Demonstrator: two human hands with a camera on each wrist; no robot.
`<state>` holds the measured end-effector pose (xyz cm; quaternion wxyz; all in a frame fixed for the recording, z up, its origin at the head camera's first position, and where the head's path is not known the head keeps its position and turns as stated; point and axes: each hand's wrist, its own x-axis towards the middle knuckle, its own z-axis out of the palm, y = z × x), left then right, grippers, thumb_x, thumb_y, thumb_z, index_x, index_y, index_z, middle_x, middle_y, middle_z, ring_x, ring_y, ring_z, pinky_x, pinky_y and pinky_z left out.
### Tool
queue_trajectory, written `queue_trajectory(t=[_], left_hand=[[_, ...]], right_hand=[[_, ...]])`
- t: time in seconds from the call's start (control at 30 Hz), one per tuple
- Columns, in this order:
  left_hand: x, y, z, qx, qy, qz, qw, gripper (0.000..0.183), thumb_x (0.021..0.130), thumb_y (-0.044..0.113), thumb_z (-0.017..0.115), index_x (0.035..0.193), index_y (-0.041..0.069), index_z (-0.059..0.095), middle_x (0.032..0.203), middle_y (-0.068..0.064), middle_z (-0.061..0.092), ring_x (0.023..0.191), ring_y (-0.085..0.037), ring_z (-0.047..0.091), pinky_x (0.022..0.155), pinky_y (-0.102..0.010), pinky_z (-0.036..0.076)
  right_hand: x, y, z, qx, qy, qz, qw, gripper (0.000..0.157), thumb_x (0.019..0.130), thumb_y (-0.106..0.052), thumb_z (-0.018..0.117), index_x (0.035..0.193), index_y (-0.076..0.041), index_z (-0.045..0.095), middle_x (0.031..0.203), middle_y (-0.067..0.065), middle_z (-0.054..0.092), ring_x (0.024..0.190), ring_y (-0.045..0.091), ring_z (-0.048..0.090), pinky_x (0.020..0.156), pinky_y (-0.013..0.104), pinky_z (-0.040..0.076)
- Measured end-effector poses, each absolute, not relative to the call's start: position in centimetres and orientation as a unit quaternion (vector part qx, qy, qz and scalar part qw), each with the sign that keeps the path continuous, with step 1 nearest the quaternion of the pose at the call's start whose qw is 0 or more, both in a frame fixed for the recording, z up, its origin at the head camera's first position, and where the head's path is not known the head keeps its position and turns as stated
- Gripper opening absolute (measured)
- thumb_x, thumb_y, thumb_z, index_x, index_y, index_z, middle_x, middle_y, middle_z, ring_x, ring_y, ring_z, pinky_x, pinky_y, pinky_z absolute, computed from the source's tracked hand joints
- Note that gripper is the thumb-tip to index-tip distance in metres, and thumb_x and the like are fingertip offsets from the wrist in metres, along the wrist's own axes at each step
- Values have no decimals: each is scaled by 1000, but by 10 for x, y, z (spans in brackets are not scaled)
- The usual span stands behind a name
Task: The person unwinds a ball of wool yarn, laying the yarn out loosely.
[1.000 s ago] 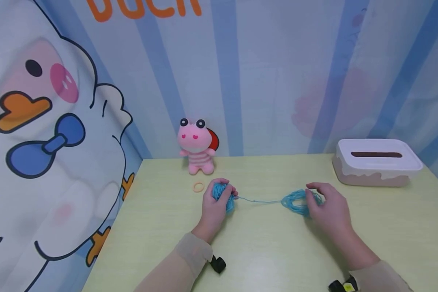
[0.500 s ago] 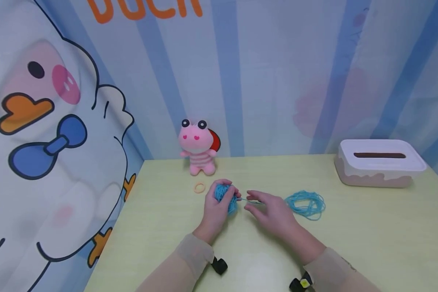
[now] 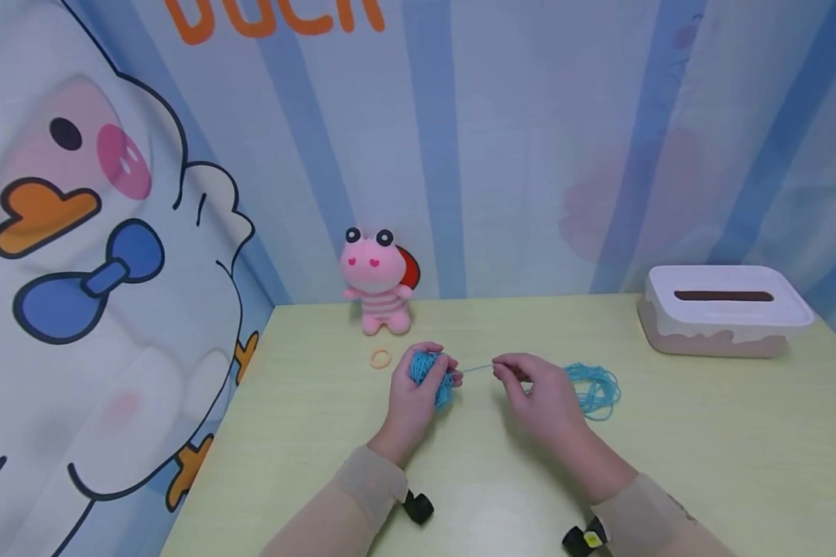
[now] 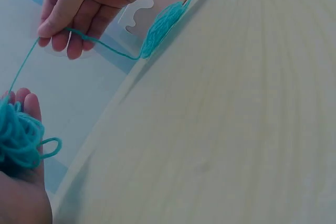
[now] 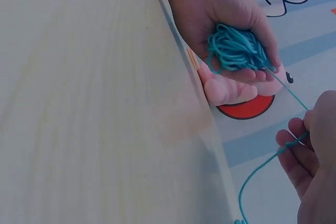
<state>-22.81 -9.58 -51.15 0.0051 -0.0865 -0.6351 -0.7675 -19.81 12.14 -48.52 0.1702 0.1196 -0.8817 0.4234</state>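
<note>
My left hand (image 3: 412, 394) grips a bundle of blue yarn (image 5: 239, 48), its fingers and thumb curled about the strands; one small loop sticks out in the left wrist view. From the bundle a single strand (image 4: 23, 66) runs taut to my right hand (image 3: 543, 394), which pinches it between thumb and forefinger. Past that pinch the strand hangs slack and leads to a loose coil of blue yarn (image 3: 597, 391) on the table, partly hidden behind the right hand in the head view.
A pink plush toy (image 3: 375, 282) stands at the table's back edge, with a small orange ring (image 3: 380, 357) in front of it. A white and brown tissue box (image 3: 728, 313) sits at the back right of the pale table (image 3: 488, 495). A printed curtain (image 3: 508, 155) hangs behind.
My right hand has let go of the coil, moved left toward the left hand, and taken the strand between thumb and forefinger. The left hand has stayed nearly still with its bundle.
</note>
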Motion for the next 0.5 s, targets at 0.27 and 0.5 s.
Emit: queue_trajectory(t=[0.27,0.5], left_hand=[[-227,-96,-511,-80,-639,-765,9,44,113,21,65,143,-7,51,103,-4,73,77,-13,68,73,-26,64],[-227,-96,-510,-68,-634,-770,8,43,112,18,64,144,-8,51,102,-4,72,78,-14,69,74,-26,65]], right_hand=[[-193,151,-483,91,-853,470,208,14,107,-9,71,116,-2,78,100,7,84,92,25,81,76,14,61],[-189,177,-483,57,-839,481,250,11,106,-9,72,112,-1,77,94,10,84,83,-3,71,74,3,52]])
